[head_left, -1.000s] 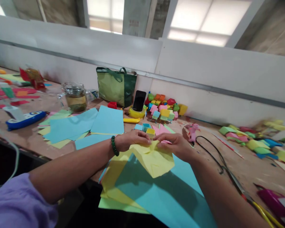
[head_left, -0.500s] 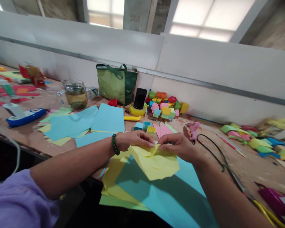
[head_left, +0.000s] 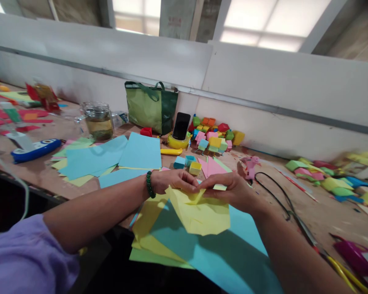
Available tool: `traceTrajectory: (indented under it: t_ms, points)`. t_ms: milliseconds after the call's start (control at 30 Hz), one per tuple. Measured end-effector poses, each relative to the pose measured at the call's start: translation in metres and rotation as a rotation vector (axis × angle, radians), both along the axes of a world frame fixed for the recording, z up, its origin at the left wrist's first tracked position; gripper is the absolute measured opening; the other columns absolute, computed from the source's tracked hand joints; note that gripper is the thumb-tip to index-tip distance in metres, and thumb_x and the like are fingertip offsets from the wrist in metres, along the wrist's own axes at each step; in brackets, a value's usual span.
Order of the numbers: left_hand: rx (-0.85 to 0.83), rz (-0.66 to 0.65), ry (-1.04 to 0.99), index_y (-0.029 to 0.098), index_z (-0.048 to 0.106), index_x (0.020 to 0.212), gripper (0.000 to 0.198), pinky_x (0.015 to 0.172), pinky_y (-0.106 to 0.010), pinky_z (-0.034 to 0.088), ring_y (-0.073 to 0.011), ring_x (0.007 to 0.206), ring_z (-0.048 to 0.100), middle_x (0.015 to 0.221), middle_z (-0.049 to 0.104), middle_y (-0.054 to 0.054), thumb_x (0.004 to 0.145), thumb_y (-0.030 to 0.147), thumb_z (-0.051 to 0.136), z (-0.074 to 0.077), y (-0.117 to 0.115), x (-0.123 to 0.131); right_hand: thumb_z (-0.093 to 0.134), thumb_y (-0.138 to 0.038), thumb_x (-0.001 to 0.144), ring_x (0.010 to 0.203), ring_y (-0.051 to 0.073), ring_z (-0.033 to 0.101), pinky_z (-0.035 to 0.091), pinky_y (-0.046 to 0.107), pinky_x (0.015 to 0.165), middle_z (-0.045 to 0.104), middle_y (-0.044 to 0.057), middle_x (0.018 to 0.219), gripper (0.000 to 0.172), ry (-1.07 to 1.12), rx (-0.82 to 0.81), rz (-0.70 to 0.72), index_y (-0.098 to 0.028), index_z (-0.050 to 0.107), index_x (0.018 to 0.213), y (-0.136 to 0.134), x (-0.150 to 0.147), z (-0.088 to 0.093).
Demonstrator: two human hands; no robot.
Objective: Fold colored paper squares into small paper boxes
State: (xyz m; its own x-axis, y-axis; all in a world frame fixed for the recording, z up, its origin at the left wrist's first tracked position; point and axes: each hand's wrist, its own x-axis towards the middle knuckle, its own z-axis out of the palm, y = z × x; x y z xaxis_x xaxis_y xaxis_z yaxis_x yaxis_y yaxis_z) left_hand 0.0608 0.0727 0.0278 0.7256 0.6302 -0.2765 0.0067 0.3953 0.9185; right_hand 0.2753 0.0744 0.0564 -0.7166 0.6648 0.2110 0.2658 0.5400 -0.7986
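A creased sheet of yellow paper (head_left: 199,216) hangs between my two hands, its near edge drooping toward me. My left hand (head_left: 179,181), with a green bead bracelet on its wrist, pinches the top edge of the sheet. From the other side my right hand (head_left: 230,190) pinches the same edge, its fingertips close against the left ones. A raised fold stands under the fingertips; the exact fold is partly hidden by them. Beneath the hands lies a large blue sheet (head_left: 233,261), over yellow and green sheets (head_left: 159,259) at the table's front edge.
Small folded paper boxes (head_left: 195,168) stand just beyond my hands, near a yellow cutter (head_left: 171,152). A glass mug (head_left: 98,122), green bag (head_left: 150,108) and phone (head_left: 181,126) stand farther back. Scissors (head_left: 308,234) lie at right, blue sheets (head_left: 141,151) at left.
My right hand has shifted slightly and its fingers curl further over the yellow paper's edge. The sheet's near edge hangs a little lower. Both hands keep hold of it.
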Motion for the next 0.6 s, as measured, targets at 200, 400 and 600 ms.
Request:
traceTrajectory:
  t_ms: [200,400,600]
  points:
    - [-0.006,0.033,0.016,0.013,0.071,0.074,0.035,0.047,-0.017,0.043,-0.0076,0.05,0.059,0.061,0.067,0.001,0.051,0.032,0.089,-0.0034,0.0014,0.0002,0.074,-0.033,0.074,0.066,0.014,0.065,0.052,0.023,0.061,0.074,0.005,0.075,0.019,-0.026,0.022,0.005,-0.016,0.077,0.083,-0.0014,-0.0023,0.0041]
    - [0.004,0.012,0.044,0.014,0.071,0.073,0.033,0.046,-0.017,0.043,-0.0074,0.048,0.058,0.061,0.067,0.002,0.051,0.033,0.089,-0.0027,0.0002,0.0004,0.074,-0.032,0.074,0.064,0.014,0.064,0.052,0.024,0.06,0.074,0.004,0.072,0.016,-0.039,0.017,0.024,-0.017,0.076,0.078,-0.0026,-0.0036,0.0055]
    - [0.006,-0.062,0.051,0.014,0.071,0.074,0.032,0.048,-0.018,0.042,-0.0074,0.049,0.057,0.062,0.067,0.001,0.054,0.033,0.088,-0.0038,0.0005,-0.0001,0.072,-0.028,0.077,0.07,0.014,0.066,0.051,0.023,0.065,0.074,0.004,0.077,0.014,-0.082,0.032,0.079,-0.017,0.076,0.083,-0.0039,-0.0013,0.0052]
